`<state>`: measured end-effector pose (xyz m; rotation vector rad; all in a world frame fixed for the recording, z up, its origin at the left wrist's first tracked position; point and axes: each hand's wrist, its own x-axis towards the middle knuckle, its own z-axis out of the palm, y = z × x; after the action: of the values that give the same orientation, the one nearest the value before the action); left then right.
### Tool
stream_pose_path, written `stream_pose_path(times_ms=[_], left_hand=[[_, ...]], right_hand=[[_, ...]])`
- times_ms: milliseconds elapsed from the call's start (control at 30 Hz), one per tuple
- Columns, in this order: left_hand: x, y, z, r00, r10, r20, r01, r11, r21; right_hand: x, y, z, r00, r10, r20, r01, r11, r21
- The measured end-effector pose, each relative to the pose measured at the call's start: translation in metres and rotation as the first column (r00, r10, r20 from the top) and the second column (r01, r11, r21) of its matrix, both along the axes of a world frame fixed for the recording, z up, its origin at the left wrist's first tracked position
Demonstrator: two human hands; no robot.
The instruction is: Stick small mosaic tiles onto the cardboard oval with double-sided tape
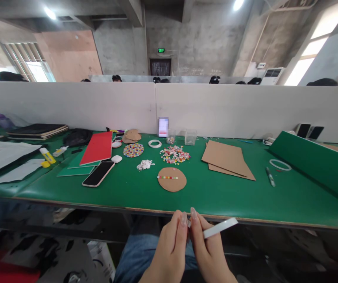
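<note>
My left hand (171, 243) and my right hand (205, 239) meet just in front of the table edge, fingertips nearly touching. Both are closed in a pinch around a small pale piece (189, 223), mostly hidden by the fingers. A narrow white band, which looks like a tape roll (220, 228) seen edge-on, sticks out from between the fingers of my right hand. Beyond the hands lies a round cardboard disc (171, 185) with one row of coloured square tiles (168, 178) across it. Past it are a pile of mixed coloured tiles (175, 154) and a smaller white pile (145, 165).
A tile-covered disc (133, 150), a white ring (155, 144) and clear boxes (190, 137) stand farther back, near a propped phone (163, 127). Left lie a dark-screened phone (98, 173) and red board (97, 147); right, cardboard sheets (226, 157), a marker (270, 177) and a green panel (313, 169).
</note>
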<state>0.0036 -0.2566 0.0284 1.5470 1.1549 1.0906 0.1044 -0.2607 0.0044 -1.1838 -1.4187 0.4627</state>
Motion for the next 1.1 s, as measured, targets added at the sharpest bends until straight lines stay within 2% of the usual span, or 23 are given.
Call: stream_pose_path(times_ms=[100,200,333,467,633,700,800,900,1100], left_hand=[[0.005,0.013,0.001,0.997,-0.041,-0.072,0.042,0.999,0.022],[0.008,0.036,0.0,0.979,-0.058,-0.198,0.074,0.995,0.073],[0.004,0.072,-0.004,0.944,-0.11,-0.31,0.161,0.977,0.143],[0.002,0.103,-0.012,0.951,-0.087,-0.297,0.148,0.971,0.189],[0.004,0.138,-0.02,0.928,0.051,-0.37,0.037,0.973,0.226],[0.003,0.152,-0.02,0.91,0.033,-0.413,0.062,0.975,0.214],[0.003,0.172,-0.021,0.905,-0.003,-0.426,0.097,0.975,0.2],[0.004,0.19,-0.023,0.902,0.024,-0.432,0.069,0.977,0.2],[0.007,0.216,-0.028,0.936,0.007,-0.351,0.059,0.983,0.176]], right_hand=[[0.003,0.012,0.0,0.996,-0.068,0.056,0.069,0.997,-0.026],[0.005,0.031,0.002,0.986,-0.076,0.147,0.093,0.99,-0.11],[0.009,0.061,0.003,0.957,-0.059,0.284,0.093,0.99,-0.107],[0.009,0.091,0.002,0.936,-0.026,0.35,0.066,0.992,-0.105],[0.005,0.129,-0.004,0.859,-0.111,0.5,0.172,0.982,-0.078],[0.004,0.144,-0.008,0.826,-0.137,0.546,0.187,0.982,-0.036],[0.004,0.166,-0.014,0.821,-0.165,0.546,0.172,0.984,0.04],[0.004,0.184,-0.018,0.821,-0.193,0.537,0.17,0.981,0.093],[0.007,0.208,-0.024,0.814,-0.17,0.555,0.171,0.984,0.051]])
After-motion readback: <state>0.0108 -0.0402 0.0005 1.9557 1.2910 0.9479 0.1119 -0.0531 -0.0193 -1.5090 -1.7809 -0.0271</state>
